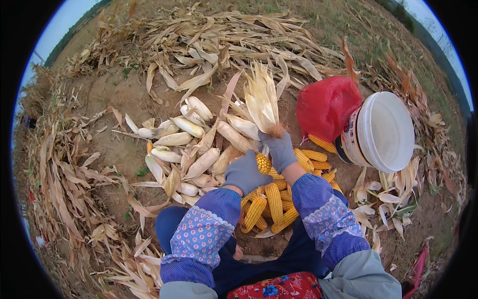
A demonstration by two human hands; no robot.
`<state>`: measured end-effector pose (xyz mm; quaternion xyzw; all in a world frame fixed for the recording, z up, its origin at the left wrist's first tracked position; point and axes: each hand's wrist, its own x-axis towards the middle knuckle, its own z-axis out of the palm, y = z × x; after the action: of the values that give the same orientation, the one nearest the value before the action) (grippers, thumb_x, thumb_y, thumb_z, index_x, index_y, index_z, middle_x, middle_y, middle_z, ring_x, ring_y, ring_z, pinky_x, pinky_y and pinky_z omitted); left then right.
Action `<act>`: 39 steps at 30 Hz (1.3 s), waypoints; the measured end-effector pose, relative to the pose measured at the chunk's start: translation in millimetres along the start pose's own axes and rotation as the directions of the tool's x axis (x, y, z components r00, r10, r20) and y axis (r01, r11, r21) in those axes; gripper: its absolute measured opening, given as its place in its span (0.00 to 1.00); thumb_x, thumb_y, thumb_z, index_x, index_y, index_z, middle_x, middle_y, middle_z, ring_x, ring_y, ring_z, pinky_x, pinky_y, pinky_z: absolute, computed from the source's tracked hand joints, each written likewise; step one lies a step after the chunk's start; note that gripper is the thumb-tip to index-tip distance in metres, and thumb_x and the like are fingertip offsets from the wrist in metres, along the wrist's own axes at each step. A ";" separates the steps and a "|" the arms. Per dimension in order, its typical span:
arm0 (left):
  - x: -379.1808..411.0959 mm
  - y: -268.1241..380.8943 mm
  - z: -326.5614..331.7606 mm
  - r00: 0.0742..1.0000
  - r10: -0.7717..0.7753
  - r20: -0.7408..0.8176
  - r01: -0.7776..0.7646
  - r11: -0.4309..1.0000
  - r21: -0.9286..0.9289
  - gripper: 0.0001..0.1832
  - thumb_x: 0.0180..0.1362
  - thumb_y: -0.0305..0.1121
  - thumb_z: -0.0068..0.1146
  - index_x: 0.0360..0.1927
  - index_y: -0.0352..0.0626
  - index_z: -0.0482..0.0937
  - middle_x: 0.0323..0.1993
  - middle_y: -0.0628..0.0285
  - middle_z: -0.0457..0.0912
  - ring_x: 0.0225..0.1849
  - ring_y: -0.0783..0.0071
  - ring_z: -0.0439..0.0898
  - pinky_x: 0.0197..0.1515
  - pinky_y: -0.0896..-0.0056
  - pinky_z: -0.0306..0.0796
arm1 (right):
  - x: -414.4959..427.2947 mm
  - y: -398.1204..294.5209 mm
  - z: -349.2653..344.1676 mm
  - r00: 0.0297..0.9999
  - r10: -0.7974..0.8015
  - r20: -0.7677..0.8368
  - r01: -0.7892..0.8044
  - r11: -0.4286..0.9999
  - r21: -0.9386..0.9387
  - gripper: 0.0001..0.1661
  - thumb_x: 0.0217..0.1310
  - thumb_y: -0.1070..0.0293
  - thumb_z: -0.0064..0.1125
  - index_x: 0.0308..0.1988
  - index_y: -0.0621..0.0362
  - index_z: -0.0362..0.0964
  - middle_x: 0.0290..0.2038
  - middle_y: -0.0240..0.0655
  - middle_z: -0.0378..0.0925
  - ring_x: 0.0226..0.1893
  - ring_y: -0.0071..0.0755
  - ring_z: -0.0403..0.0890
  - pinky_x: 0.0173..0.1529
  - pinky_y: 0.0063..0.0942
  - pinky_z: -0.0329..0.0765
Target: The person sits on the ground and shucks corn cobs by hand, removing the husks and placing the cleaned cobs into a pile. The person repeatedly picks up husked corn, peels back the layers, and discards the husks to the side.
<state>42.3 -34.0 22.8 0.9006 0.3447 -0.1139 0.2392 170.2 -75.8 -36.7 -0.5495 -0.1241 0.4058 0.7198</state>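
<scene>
My gloved left hand [246,173] is closed around a yellow corn cob [263,163], whose end shows at my fingers. Close beside it, my gloved right hand [280,149] grips the pulled-back dry husk [262,104] of that ear, which fans upward away from me. Below both hands, between my legs, lies a pile of bare yellow corn cobs [274,202]. Ears still in pale husks [203,163] are heaped to the left of my hands. My fingers are partly hidden by the husk and the cob.
A red mesh sack [326,108] leans against a tipped white plastic bucket [392,130] on the right. Dry husks [231,37] form a heap at the far side, and more husks [63,187] lie to the left. Loose husks [388,198] lie below the bucket.
</scene>
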 end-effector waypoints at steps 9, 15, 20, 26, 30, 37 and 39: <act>11.4 -6.2 28.8 0.987 0.075 -0.142 -0.098 0.981 -0.168 0.33 0.40 0.43 0.70 0.48 0.39 0.71 0.39 0.50 0.81 0.38 0.56 0.82 0.39 0.60 0.77 | -13.1 -12.5 23.1 0.972 -0.233 -0.014 0.232 0.971 -0.058 0.13 0.60 0.69 0.58 0.44 0.62 0.72 0.36 0.33 0.76 0.34 0.24 0.76 0.36 0.21 0.73; 11.5 -3.7 47.1 0.905 0.160 0.393 0.420 -0.211 -0.883 0.19 0.48 0.30 0.65 0.44 0.34 0.76 0.33 0.59 0.80 0.33 0.74 0.80 0.35 0.75 0.74 | -6.4 -46.0 9.6 0.995 0.017 -0.098 0.018 0.936 0.352 0.12 0.59 0.64 0.60 0.41 0.57 0.72 0.21 0.30 0.71 0.16 0.25 0.72 0.17 0.22 0.63; 37.7 -59.2 66.1 0.939 -0.213 0.271 0.268 -0.043 -0.963 0.25 0.44 0.35 0.71 0.43 0.31 0.74 0.30 0.57 0.79 0.28 0.69 0.80 0.31 0.69 0.75 | -2.4 -63.9 -32.3 0.984 0.011 -0.176 0.009 0.993 0.114 0.15 0.59 0.63 0.61 0.44 0.58 0.72 0.27 0.32 0.74 0.21 0.25 0.72 0.25 0.19 0.66; 51.2 -74.5 134.0 0.829 -0.423 0.366 0.330 -0.158 -0.930 0.24 0.52 0.40 0.65 0.48 0.37 0.74 0.37 0.57 0.80 0.34 0.62 0.81 0.36 0.58 0.78 | -10.2 -80.7 -89.8 0.938 -0.286 -0.198 0.110 0.785 -0.610 0.26 0.55 0.52 0.64 0.48 0.58 0.71 0.34 0.39 0.78 0.33 0.36 0.79 0.38 0.29 0.74; 30.2 -42.9 165.7 0.800 -0.270 0.535 0.484 -0.235 -0.843 0.25 0.53 0.41 0.65 0.50 0.36 0.72 0.42 0.56 0.79 0.41 0.57 0.81 0.42 0.46 0.78 | -44.5 -84.3 -173.4 0.905 -0.413 -0.098 0.045 0.323 -0.945 0.33 0.52 0.48 0.64 0.51 0.58 0.68 0.42 0.46 0.79 0.42 0.47 0.80 0.47 0.38 0.73; -6.3 -22.2 209.7 0.782 -0.154 0.603 0.602 -0.063 -0.796 0.47 0.46 0.45 0.70 0.61 0.26 0.59 0.51 0.44 0.73 0.45 0.56 0.80 0.35 0.52 0.81 | -372.8 -55.1 -409.2 0.559 -0.269 -0.785 -0.806 0.046 -0.590 0.29 0.50 0.52 0.62 0.47 0.57 0.68 0.37 0.52 0.80 0.41 0.55 0.81 0.43 0.43 0.74; -11.4 -26.6 215.1 0.809 -0.164 0.564 0.587 0.161 -0.794 0.43 0.48 0.45 0.68 0.58 0.26 0.62 0.50 0.44 0.74 0.41 0.57 0.82 0.32 0.59 0.81 | -522.1 -39.6 -434.3 0.280 -0.142 -0.950 -0.925 0.224 -0.306 0.35 0.48 0.67 0.63 0.57 0.59 0.64 0.46 0.45 0.78 0.45 0.40 0.80 0.48 0.37 0.75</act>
<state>7.3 -132.8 -167.2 0.4172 0.5091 -0.0990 0.7463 125.1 -754.3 -20.6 -0.9555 0.2524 0.1359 0.0693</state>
